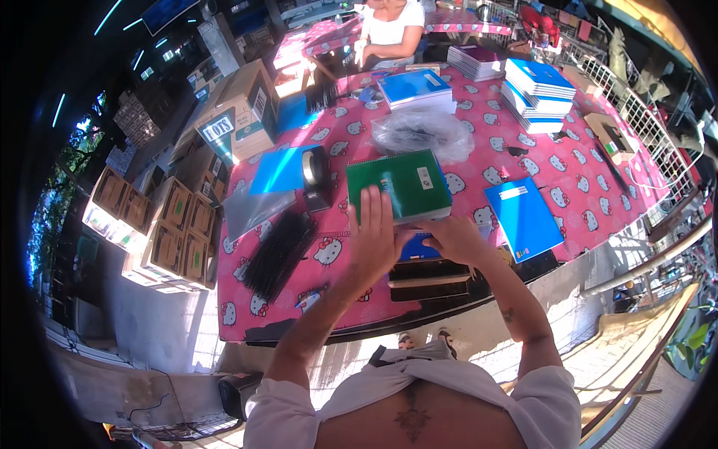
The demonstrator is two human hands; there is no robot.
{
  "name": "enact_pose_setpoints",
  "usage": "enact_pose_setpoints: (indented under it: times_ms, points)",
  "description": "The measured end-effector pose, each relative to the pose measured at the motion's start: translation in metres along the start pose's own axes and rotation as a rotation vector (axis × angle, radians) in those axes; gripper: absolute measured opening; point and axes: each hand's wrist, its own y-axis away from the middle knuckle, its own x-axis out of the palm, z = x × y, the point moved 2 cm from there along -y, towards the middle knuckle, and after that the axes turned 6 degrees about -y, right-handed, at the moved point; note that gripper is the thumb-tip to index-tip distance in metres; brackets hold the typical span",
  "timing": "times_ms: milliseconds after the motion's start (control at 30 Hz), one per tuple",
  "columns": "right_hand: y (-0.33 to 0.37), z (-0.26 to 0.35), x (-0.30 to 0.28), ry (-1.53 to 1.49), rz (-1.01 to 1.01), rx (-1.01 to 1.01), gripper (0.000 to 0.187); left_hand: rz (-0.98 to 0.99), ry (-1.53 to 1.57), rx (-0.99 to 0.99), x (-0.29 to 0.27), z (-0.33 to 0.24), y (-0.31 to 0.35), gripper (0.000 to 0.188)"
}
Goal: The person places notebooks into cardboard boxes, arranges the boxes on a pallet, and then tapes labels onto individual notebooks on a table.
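Note:
A stack of spiral notebooks with a green cover (393, 179) on top lies in front of me on the table. My left hand (374, 228) rests on the cover's left part, fingers stretched out flat. At the stack's near edge is my right hand (458, 241), its fingers pointing left against the page edges and its thumb apart below. Under both hands a blue notebook (419, 249) shows in part, above a dark box-like thing (428, 280) at the table edge. Left of the stack stands a black tape dispenser (317, 178). A bundle of black binding spirals (278, 254) lies nearer.
The table has a pink patterned cover (329, 299). A single blue notebook (525, 218) lies right, with notebook stacks (538, 97) behind. Crumpled clear plastic (422, 136) sits beyond the green stack. Cardboard boxes (238, 112) stand left. Another person (393, 34) sits across the table.

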Motion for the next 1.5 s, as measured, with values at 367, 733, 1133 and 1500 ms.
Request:
enact_pose_setpoints:
  times_ms: [367,733,1133,1500]
  points:
    - [0.01,0.009,-0.005,-0.029,-0.001,0.004,0.067,0.099,0.162,0.148,0.005,-0.04,0.07,0.073]
    - [0.068,-0.068,0.03,-1.344,-0.106,0.213,0.049,0.17,0.307,0.213,-0.036,-0.014,-0.017,0.028]
    - [0.067,-0.084,0.048,-1.277,-0.142,0.198,0.036,0.141,0.114,0.091,0.017,-0.086,0.071,0.079]
    - [0.059,-0.073,0.038,-1.491,-0.113,0.185,0.038,-0.025,-0.146,0.294,0.044,-0.063,0.048,0.083]
